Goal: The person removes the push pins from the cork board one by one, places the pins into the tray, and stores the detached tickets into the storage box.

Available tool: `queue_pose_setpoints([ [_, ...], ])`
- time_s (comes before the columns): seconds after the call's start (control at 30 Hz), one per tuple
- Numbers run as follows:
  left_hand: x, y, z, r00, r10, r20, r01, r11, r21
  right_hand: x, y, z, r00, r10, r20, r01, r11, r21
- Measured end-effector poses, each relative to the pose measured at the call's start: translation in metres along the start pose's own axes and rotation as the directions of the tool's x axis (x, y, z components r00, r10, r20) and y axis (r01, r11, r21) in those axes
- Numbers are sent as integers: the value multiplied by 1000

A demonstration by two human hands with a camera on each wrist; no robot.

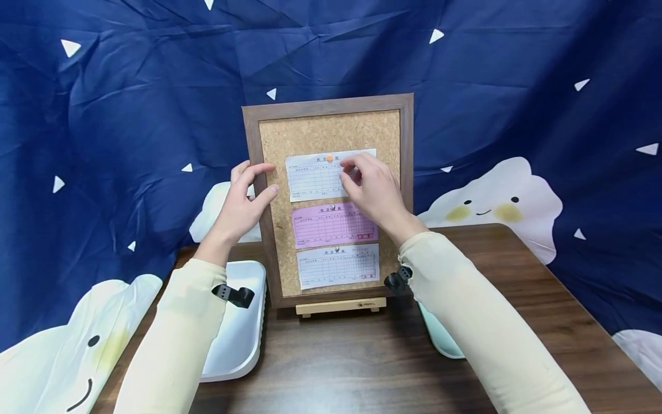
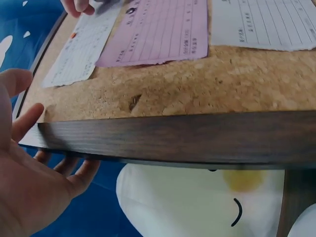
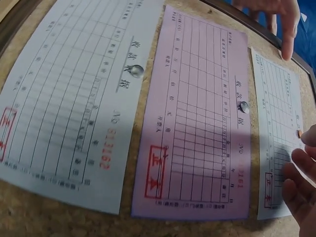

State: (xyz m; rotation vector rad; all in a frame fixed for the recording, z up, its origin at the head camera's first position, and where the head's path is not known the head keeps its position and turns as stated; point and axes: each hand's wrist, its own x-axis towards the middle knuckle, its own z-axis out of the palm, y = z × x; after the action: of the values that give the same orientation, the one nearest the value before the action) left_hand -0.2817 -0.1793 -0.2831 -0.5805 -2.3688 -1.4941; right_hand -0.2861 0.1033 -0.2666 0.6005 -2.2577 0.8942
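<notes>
**Two hands working at a corkboard with three pinned slips**

A rectangular corkboard [image 1: 331, 129], its grainy tan face edged by a dark wood-grain frame, is standing upright on a pale wooden easel [image 1: 341, 305]. Three thin paper slips with printed grids are lying flat on it in a column: a white top slip [image 1: 315, 175] under an orange pushpin [image 1: 329, 158], a pink middle slip [image 1: 331, 226] and a white bottom slip [image 1: 337, 265], each of the lower two under a silver round-headed pin. Red stamps are showing on the lower two slips.

The left hand [image 1: 243, 201] is gripping the frame's edge at the board's 9 o'clock, thumb lying on the front and fingers curled behind it. The right hand [image 1: 373, 187] is resting over the top slip's right end, at 3 o'clock from the orange pushpin, its fingertips bunched against the paper; whether they are pinching anything, the views are not showing. Both arms are wearing cream sleeves with small black devices at the wrists.

The board is sitting on a dark wood-grain table [image 1: 517, 276]. A white tray [image 1: 243, 339] is lying at the board's 7 o'clock, a pale teal tray [image 1: 439, 339] at its 5 o'clock. Behind, wrinkled navy cloth [image 1: 129, 115] with white triangles and smiling clouds is hanging.
</notes>
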Motion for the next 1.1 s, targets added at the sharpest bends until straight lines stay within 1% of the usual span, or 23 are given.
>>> queue_pose_setpoints([
  [0.2, 6, 2, 6, 1000, -12, -7, 12, 999, -51, 6, -2, 3, 997, 77, -4, -77, 997, 31],
  [0.3, 9, 4, 10, 1000, -28, -8, 27, 997, -65, 9, -2, 3, 997, 71, 8, -71, 997, 27],
  [0.47, 12, 8, 12, 999, -48, -21, 46, 996, -78, 13, -4, 2, 998, 58, 30, -59, 998, 16],
  [0.6, 14, 10, 13, 997, -70, -29, 68, 994, -80, 16, -6, 1, 996, 80, 43, -81, 997, 17],
  [0.7, 15, 11, 14, 994, -100, -36, 97, 993, -72, 18, -8, 4, 993, 100, 59, -101, 995, 16],
  [0.83, 15, 16, 14, 990, -130, -47, 128, 990, -54, 21, -10, 6, 990, 120, 67, -121, 993, 6],
  [0.97, 17, 22, 17, 986, -146, -75, 143, 989, -47, 24, -10, 8, 990, 134, 50, -134, 991, 0],
  [1.1, 20, 24, 22, 977, -174, -120, 168, 984, -64, 23, -10, 11, 991, 134, 26, -135, 991, 8],
])
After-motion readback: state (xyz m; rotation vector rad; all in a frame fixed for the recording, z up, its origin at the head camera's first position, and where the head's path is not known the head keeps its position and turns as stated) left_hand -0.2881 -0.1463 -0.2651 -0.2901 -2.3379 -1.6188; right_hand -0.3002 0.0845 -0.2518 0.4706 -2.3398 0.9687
